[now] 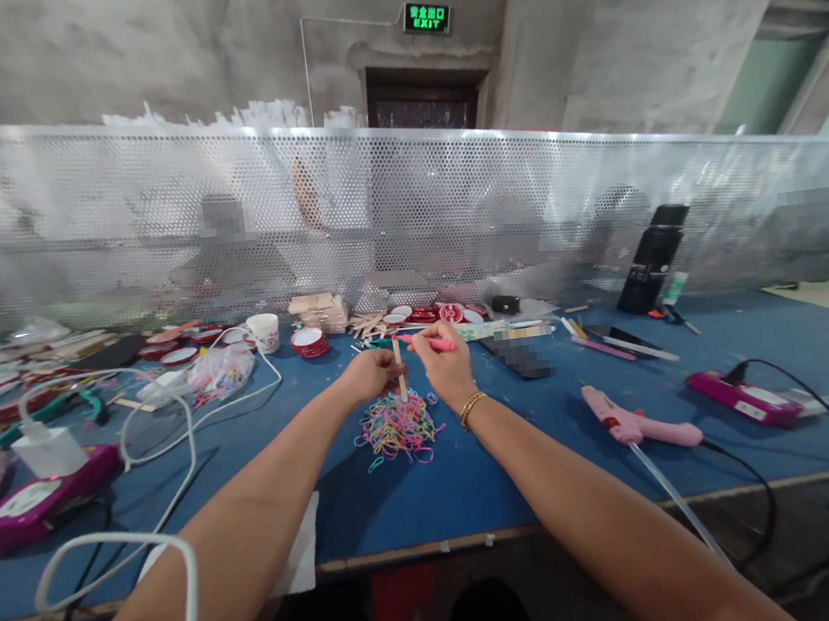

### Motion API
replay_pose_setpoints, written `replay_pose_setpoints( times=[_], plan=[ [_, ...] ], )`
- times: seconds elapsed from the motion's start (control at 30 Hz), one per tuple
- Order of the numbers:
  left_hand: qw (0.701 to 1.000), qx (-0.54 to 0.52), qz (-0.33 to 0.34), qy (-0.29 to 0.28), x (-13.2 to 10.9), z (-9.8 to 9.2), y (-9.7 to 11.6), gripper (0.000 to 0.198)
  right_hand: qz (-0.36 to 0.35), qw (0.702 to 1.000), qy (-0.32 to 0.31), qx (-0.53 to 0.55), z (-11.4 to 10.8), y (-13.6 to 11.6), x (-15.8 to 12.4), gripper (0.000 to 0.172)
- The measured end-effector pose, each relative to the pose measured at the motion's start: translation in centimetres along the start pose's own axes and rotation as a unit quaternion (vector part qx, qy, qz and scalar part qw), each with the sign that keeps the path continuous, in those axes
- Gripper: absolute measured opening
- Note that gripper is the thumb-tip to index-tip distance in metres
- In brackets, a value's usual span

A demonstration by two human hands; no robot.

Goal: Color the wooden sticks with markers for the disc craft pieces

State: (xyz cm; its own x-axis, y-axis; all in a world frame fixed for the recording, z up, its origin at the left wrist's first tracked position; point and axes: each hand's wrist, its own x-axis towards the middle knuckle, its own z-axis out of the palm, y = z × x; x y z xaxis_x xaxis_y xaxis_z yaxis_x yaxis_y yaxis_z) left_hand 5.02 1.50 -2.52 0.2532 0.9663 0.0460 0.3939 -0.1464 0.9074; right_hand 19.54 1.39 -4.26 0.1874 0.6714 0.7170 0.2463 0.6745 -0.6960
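Note:
Between the fingers of my left hand (373, 374) a flat wooden craft stick (401, 373) stands roughly upright. My right hand (445, 362) grips a pink marker (430, 343), its tip pointing left at the upper part of the stick. Whether the tip touches the wood I cannot tell. Below both hands lies a loose pile of small colourful plastic clips or loops (399, 428) on the blue table (438, 504). A gold bracelet (472, 408) circles my right wrist.
A pink glue gun (640, 424) and purple power strip (743, 398) lie at right. At left are another purple power strip (45, 502), white cable (192, 433) and paper cup (264, 333). Wooden sticks (320, 312) and red-rimmed discs (308, 341) line the back, before a perforated metal screen (433, 212).

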Motion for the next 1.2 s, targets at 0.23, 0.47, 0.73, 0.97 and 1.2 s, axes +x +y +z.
replay_pose_setpoints(
  times=[0.23,0.47,0.73,0.97,1.2],
  plan=[
    [1.0,-0.009,-0.003,-0.001,0.0,0.0,0.0,0.033,-0.003,1.0,0.005,-0.011,0.0,-0.1,0.0,0.013],
    [1.0,-0.015,-0.002,0.002,-0.2,-0.1,0.1,0.033,0.007,1.0,0.005,-0.005,0.0,0.2,0.0,0.013],
    [1.0,-0.025,0.015,-0.007,0.2,-0.2,-0.3,0.03,0.002,1.0,-0.007,-0.012,0.1,0.6,0.0,0.012],
    [0.999,-0.046,0.008,-0.026,0.7,-0.4,-1.0,0.032,0.006,1.0,-0.011,-0.011,0.0,0.4,0.0,0.014],
    [0.998,-0.057,0.009,-0.035,0.7,-0.3,-1.3,0.025,0.012,1.0,-0.012,-0.006,0.1,0.6,0.0,0.012]
  ],
)
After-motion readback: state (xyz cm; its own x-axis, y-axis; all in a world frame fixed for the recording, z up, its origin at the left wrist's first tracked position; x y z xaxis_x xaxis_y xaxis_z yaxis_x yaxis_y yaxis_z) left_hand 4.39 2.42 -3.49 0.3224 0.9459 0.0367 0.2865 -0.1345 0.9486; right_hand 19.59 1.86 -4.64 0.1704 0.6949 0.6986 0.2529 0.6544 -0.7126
